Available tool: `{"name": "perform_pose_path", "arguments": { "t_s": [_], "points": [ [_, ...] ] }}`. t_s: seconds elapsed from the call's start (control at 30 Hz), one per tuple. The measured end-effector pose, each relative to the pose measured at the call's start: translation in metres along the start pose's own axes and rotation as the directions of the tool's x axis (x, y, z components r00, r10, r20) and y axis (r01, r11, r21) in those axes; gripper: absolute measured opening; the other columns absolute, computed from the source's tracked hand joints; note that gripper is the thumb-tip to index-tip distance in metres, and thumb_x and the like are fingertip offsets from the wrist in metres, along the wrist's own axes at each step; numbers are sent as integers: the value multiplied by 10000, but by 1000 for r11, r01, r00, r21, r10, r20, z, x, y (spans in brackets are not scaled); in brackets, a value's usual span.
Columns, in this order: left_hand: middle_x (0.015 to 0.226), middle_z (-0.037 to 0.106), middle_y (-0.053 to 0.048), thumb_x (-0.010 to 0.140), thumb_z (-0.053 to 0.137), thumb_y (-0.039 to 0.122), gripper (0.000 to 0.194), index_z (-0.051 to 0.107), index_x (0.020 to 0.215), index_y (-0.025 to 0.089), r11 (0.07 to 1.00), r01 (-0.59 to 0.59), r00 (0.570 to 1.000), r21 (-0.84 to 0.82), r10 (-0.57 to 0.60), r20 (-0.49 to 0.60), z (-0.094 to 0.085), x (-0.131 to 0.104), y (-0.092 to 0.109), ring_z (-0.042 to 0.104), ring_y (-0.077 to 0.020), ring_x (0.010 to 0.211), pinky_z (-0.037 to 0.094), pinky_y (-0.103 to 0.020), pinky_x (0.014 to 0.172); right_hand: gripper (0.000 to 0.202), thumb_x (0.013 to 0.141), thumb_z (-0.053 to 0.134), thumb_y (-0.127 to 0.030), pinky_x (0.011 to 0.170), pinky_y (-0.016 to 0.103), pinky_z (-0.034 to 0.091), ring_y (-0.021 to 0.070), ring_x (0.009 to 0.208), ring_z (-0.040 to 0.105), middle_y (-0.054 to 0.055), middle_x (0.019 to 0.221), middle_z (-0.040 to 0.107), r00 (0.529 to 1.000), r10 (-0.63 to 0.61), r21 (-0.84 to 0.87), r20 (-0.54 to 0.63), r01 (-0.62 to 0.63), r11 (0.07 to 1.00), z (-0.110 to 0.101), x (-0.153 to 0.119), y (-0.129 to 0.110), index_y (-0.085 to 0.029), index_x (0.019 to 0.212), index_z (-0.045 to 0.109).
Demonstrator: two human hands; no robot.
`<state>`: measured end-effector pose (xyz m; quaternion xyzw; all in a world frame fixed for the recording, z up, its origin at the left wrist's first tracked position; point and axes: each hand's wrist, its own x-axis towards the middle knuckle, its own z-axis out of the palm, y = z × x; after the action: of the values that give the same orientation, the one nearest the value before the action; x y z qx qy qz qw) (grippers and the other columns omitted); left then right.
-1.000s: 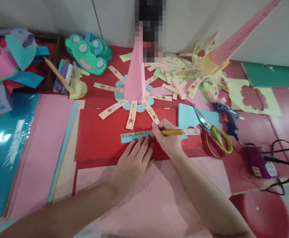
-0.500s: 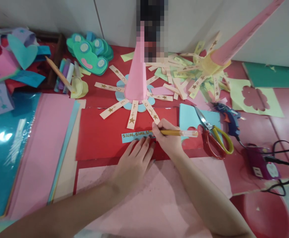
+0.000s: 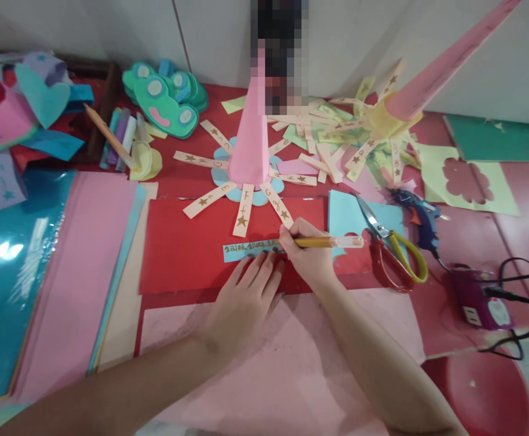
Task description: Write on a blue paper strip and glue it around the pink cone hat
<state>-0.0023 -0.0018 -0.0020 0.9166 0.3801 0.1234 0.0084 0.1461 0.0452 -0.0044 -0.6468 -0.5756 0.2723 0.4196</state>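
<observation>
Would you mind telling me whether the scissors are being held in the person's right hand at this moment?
No, the right hand holds a gold pen over the blue paper strip, while the scissors lie on the table beside it.

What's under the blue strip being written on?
The blue strip lies flat on a red sheet, which rests on pink paper. The left hand and the right hand, holding the pen, cover its right end.

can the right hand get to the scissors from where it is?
Probably yes. The right hand holds a pen, but the scissors lie just beside it on the paper with nothing between them.
</observation>
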Motion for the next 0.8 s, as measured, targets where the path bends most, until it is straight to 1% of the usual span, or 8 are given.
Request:
{"name": "perform_pose_path", "arguments": {
  "t_s": [0.2, 0.3, 0.4, 0.47, 0.57, 0.67, 0.73, 0.8],
  "points": [
    [1241, 583, -123, 922, 389, 264, 351, 560, 1180, 98, 1000, 0, 1000, -3, 0, 5, 1, 0, 0, 525, -251, 1151, 397, -398, 976, 347, 780, 522, -258, 407, 187, 266, 50, 410, 276, -83, 443, 298, 999, -38, 2, -1, 38, 999, 0, -1, 0, -203, 525, 293],
    [1249, 580, -116, 920, 395, 261, 360, 548, 1201, 93, 1000, -1, 1000, -1, 1, 13, 1, 1, 0, 522, -251, 1154, 397, -393, 974, 340, 794, 511, -258, 412, 191, 297, 53, 396, 329, -83, 438, 314, 999, 36, 50, -38, -34, 998, 0, -1, 0, -208, 528, 305],
    [1253, 580, -106, 923, 388, 261, 365, 545, 1208, 97, 1000, 1, 1000, -1, -1, 12, 1, 1, 0, 526, -243, 1150, 396, -386, 977, 355, 819, 510, -308, 426, 199, 336, 63, 394, 387, -85, 436, 322, 987, 125, 118, -100, -113, 987, 0, -1, 2, -214, 543, 307],
    [1252, 581, -106, 927, 378, 267, 372, 541, 1215, 95, 1000, 6, 1000, -1, -6, 7, 0, 1, 0, 527, -237, 1148, 392, -386, 984, 369, 826, 519, -341, 432, 205, 353, 70, 398, 420, -83, 435, 342, 981, 154, 144, -116, -137, 980, 0, -1, 3, -216, 550, 308],
    [1242, 587, -117, 926, 377, 285, 397, 524, 1230, 75, 1000, 21, 1000, 1, -21, -3, -1, 0, -1, 536, -240, 1136, 387, -399, 993, 365, 831, 524, -371, 440, 210, 373, 77, 410, 458, -72, 437, 400, 989, 143, 174, -40, -134, 976, -1, -1, 2, -213, 558, 340],
    [1212, 603, -133, 922, 386, 292, 399, 544, 1204, 58, 1000, 27, 1000, 16, -27, -16, -3, 0, 0, 561, -247, 1096, 395, -410, 983, 349, 823, 536, -387, 458, 214, 392, 77, 424, 470, -68, 448, 423, 994, 99, 185, 50, -107, 977, -3, 0, -1, -208, 572, 373],
    [1197, 611, -141, 921, 386, 289, 385, 573, 1165, 57, 999, 28, 999, 27, -27, -24, -4, 0, 1, 570, -248, 1079, 403, -409, 973, 345, 812, 552, -387, 465, 213, 394, 76, 432, 468, -69, 454, 419, 995, 75, 175, 68, -86, 981, -3, 0, -3, -208, 576, 375],
    [1196, 612, -140, 921, 385, 287, 378, 588, 1144, 59, 999, 30, 999, 31, -29, -30, -4, 1, 1, 570, -247, 1078, 405, -407, 972, 350, 804, 561, -380, 454, 208, 378, 70, 427, 449, -71, 452, 407, 997, 61, 152, 51, -68, 986, -2, 0, -4, -208, 570, 365]
  ]
}}
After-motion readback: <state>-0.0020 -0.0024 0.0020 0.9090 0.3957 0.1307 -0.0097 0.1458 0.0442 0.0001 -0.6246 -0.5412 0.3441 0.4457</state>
